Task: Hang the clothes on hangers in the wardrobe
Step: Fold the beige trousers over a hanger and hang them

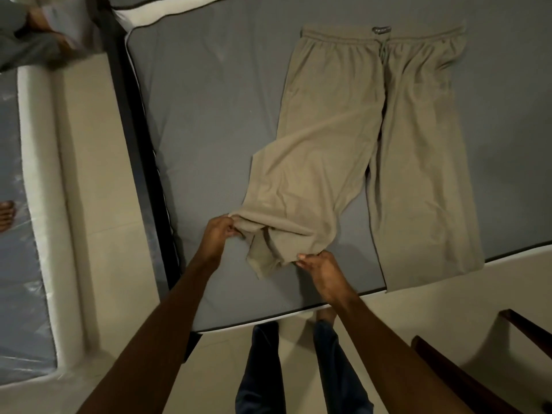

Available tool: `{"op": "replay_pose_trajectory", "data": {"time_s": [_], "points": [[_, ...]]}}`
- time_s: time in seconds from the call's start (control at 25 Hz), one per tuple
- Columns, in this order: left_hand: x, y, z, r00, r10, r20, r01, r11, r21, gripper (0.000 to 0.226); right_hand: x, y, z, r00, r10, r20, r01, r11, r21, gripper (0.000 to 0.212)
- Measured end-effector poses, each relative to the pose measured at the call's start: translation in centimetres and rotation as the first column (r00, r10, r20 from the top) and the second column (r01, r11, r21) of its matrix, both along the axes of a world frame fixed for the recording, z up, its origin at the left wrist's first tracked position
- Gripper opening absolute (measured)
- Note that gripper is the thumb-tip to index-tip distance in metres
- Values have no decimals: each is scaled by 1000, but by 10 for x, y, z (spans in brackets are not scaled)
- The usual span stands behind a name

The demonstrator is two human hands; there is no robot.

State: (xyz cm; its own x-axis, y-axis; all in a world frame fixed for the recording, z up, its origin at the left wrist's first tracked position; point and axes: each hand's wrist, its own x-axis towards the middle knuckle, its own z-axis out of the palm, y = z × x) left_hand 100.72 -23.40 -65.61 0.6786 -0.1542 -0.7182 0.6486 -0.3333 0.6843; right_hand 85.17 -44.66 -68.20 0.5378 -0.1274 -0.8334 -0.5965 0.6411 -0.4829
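Khaki trousers lie spread on the bed, waistband at the far side; left hand and right hand each pinch the bunched hem of the nearer leg. Recommended: draw the hem taut and square, lay this leg over the other, seams aligned, before folding over a hanger; none is in view.

The grey mattress lies bare left of the khaki trousers, giving open room up to its black-edged side. Both hands, left and right, pinch the bunched hem of one trouser leg. Bare mattress also lies between that hem and the near edge. Dark wooden furniture crowds the floor at lower right.
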Motion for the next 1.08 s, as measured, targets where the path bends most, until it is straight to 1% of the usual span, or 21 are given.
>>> {"op": "replay_pose_trajectory", "data": {"time_s": [0.04, 0.08, 0.12, 0.16, 0.24, 0.28, 0.32, 0.36, 0.4, 0.44, 0.48, 0.52, 0.6, 0.64, 0.68, 0.72, 0.76, 0.8, 0.88, 0.96, 1.08], "points": [[4, 3, 6, 997, 74, -11, -74, 997, 10, 31, 4, 2, 2, 997, -70, -18, 71, 993, 98, 27], [7, 9, 11, 996, 65, 54, -69, 995, 68, 32, 5, 6, 2, 996, -63, -63, 71, 988, 139, 23], [7, 18, 11, 988, 32, 151, -50, 992, 117, 34, 4, 10, 5, 993, 20, -118, -5, 993, 121, 18], [4, 31, 7, 974, -60, 218, 23, 985, 170, 38, 0, 15, 4, 979, 107, -171, -97, 993, 67, 15], [-2, 55, -6, 923, -287, 256, 199, 926, 321, 51, -9, 18, -1, 945, 183, -271, -219, 970, -106, 15], [-7, 66, -13, 909, -373, 185, 281, 878, 389, 58, -14, 14, -4, 938, 173, -301, -241, 948, -207, 17], [-12, 68, -11, 912, -406, 57, 352, 848, 396, 63, -20, 10, -8, 935, 148, -323, -240, 934, -266, 17], [-17, 71, -13, 904, -414, -107, 423, 825, 375, 68, -25, 8, -11, 936, 118, -332, -212, 941, -264, 14], [-21, 73, -15, 861, -441, -252, 505, 797, 332, 76, -30, 10, -13, 935, 120, -334, -203, 953, -226, 10], [-27, 75, -19, 799, -510, -319, 596, 741, 309, 86, -37, 16, -13, 933, 151, -326, -215, 962, -169, 7], [-31, 75, -21, 746, -566, -352, 663, 685, 304, 97, -42, 26, -13, 932, 197, -305, -244, 962, -126, 12], [-33, 74, -22, 716, -598, -360, 694, 662, 282, 105, -45, 37, -12, 933, 238, -270, -273, 957, -99, 24], [-37, 66, -13, 722, -590, -362, 669, 729, 147, 99, -48, 58, -10, 953, 225, -203, -238, 970, -44, 50], [-40, 60, -7, 723, -586, -366, 651, 755, 76, 89, -46, 67, -9, 969, 182, -170, -186, 983, -8, 55], [-43, 54, 0, 718, -594, -362, 639, 769, 3, 79, -46, 72, -8, 978, 145, -151, -144, 989, 14, 48], [-46, 47, 8, 708, -606, -363, 629, 775, -65, 70, -45, 75, -5, 982, 131, -139, -130, 991, 15, 33], [-48, 43, 12, 697, -618, -365, 623, 773, -121, 65, -44, 75, 0, 980, 129, -152, -130, 992, 4, 17], [-51, 39, 16, 687, -622, -376, 613, 773, -160, 62, -45, 74, 5, 978, 112, -179, -114, 994, 0, 9], [-56, 35, 17, 723, -549, -418, 546, 826, -141, 56, -52, 65, 11, 973, -14, -231, 18, 1000, 15, 12], [-63, 35, 13, 783, -452, -428, 485, 874, -34, 57, -66, 50, 9, 971, -72, -230, 63, 997, -45, 25], [-87, 32, 3, 781, -452, -431, 508, 861, 19, 75, -101, 26, -1, 947, 128, -294, -205, 946, -250, 20]]}}
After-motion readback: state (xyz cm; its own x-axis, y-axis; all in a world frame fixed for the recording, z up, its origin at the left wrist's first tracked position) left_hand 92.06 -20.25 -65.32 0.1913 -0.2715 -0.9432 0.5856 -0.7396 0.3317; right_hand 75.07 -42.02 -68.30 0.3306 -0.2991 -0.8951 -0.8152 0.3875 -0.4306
